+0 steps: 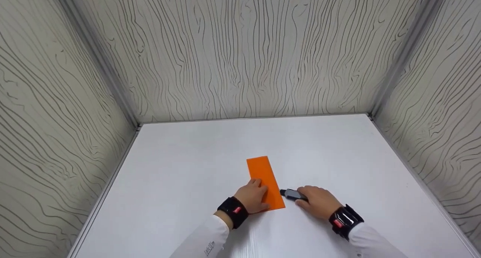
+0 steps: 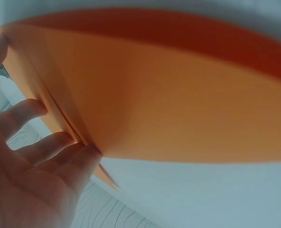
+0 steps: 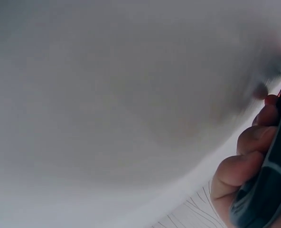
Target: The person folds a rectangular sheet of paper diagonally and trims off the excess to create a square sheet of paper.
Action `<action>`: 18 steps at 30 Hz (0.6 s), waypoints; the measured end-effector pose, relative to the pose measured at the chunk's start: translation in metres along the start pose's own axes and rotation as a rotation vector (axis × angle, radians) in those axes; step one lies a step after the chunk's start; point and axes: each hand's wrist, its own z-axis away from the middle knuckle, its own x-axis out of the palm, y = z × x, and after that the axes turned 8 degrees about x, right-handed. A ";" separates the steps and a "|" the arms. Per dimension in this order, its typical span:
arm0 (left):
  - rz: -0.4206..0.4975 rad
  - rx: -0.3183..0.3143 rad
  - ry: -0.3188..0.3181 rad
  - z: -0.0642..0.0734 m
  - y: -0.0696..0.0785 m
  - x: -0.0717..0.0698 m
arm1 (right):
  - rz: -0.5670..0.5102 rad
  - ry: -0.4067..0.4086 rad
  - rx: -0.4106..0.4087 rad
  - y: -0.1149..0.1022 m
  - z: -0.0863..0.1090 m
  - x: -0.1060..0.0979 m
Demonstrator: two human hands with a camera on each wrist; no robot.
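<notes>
A folded orange sheet of paper lies on the white table, its long side slanting away from me. My left hand presses on its left part with fingers spread. From the left wrist view, the fingertips sit along a creased strip, while a loose layer of the paper bows up beside them. My right hand grips a grey and black utility knife, its front end right at the sheet's right edge. Curled fingers wrap the knife's dark handle in the right wrist view.
The white tabletop spreads out around both hands. Wood-patterned panels enclose it at the back and on both sides, joined by grey metal posts at the corners. Black bands circle both wrists.
</notes>
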 end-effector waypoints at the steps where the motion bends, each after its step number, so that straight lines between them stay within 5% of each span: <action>1: 0.001 -0.001 0.000 0.000 0.000 0.000 | -0.007 0.000 -0.001 0.000 0.000 0.000; 18: -0.031 0.011 0.002 0.000 -0.001 0.000 | 0.021 0.007 0.044 -0.002 -0.003 -0.001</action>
